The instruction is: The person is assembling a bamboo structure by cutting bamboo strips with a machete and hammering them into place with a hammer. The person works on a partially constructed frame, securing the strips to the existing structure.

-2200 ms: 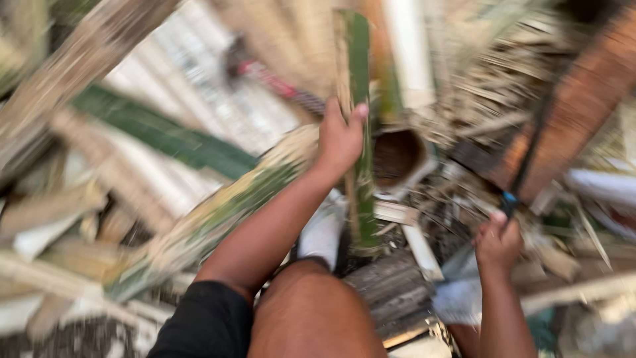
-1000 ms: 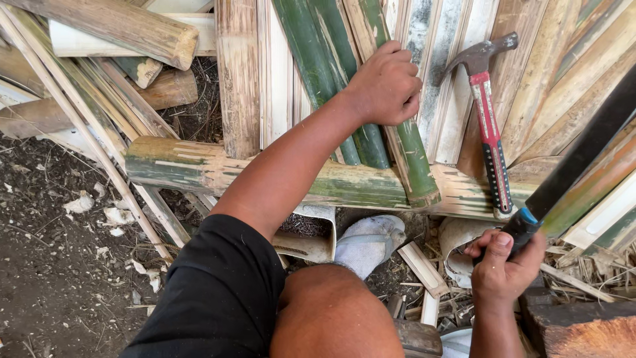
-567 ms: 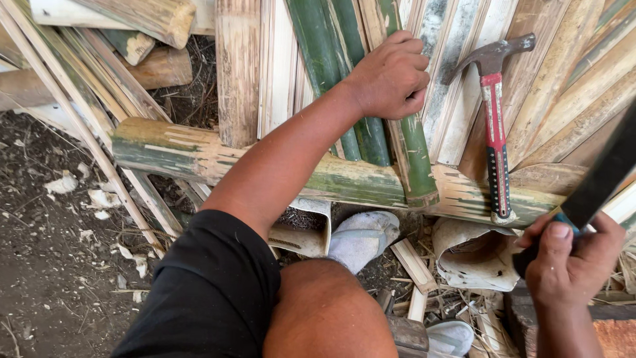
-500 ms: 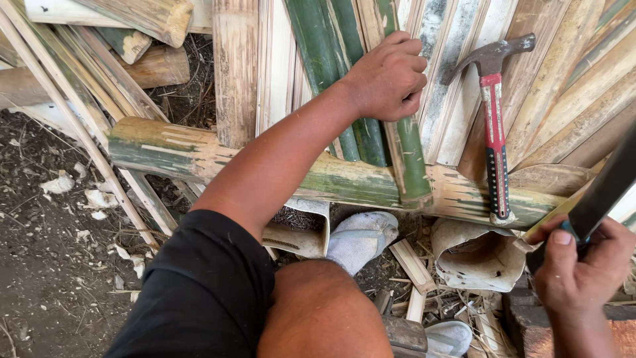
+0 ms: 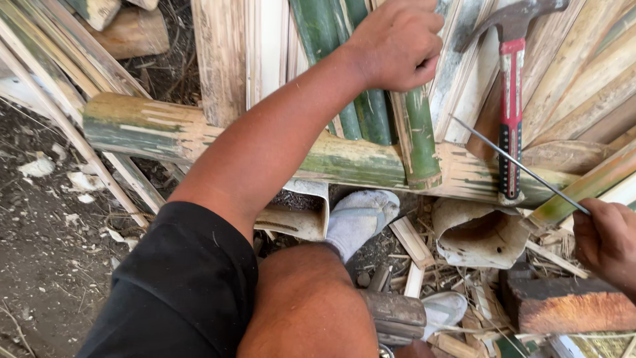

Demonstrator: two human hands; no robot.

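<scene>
Head view shows the left hand (image 5: 396,45) curled in a fist around a narrow green bamboo strip (image 5: 421,136), pressing it against the flat slats (image 5: 265,53) beneath. That strip is smooth and glossy with pale scrape marks, and its cut lower end rests on a thick round bamboo crossbar (image 5: 142,126) lying across the slats; the crossbar is green, mottled with pale shaved patches and fibrous grain. Two darker green strips (image 5: 321,33) run alongside, just left of the held one.

At the right edge, the right hand (image 5: 608,242) is closed around the end of a thin, straight metal blade (image 5: 517,162) that slants up and to the left over the slats, seen nearly edge-on. Between the hands lies a hammer (image 5: 511,119) with a dark steel head and a red and black grip, its handle end on the crossbar.

Below the crossbar, a foot in a grey sock (image 5: 358,219) stands among dry splinters, beside a curled pale bamboo sheath (image 5: 477,232). A rough reddish wood block (image 5: 570,308) sits under the right hand. Bare, dusty ground (image 5: 46,232) spreads to the left.
</scene>
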